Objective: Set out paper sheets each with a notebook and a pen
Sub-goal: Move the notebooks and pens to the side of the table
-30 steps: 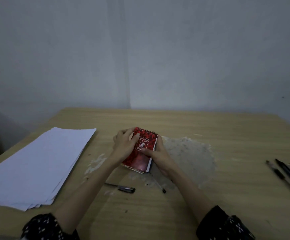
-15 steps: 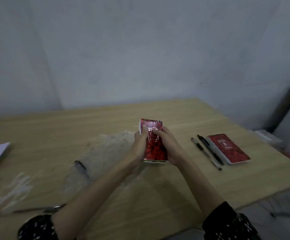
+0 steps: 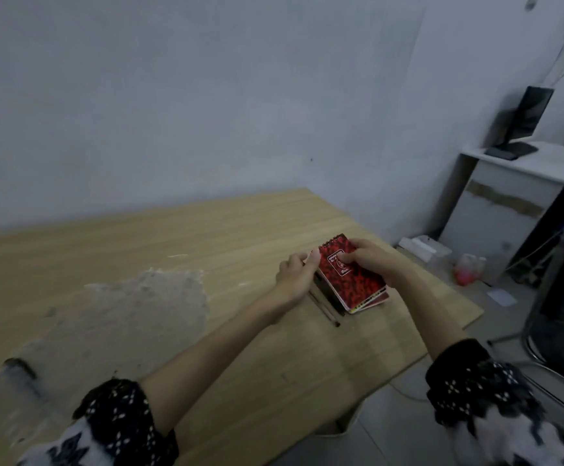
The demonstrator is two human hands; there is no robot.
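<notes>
Right hand [image 3: 371, 260] grips red notebook [image 3: 349, 275] over second notebook [image 3: 380, 299]; left hand [image 3: 295, 275] loosely curled at its left edge, above pens [image 3: 327, 306].

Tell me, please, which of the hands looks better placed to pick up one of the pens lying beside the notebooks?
Left, probably. The left hand hangs right above the pens, and it does not seem to hold anything. The right hand grips the red notebook over the other notebook.

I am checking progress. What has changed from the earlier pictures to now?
The red notebook was carried from the table's middle to its right end, over the second notebook beside the pens. The left hand let go; the right hand still grips it.
</notes>
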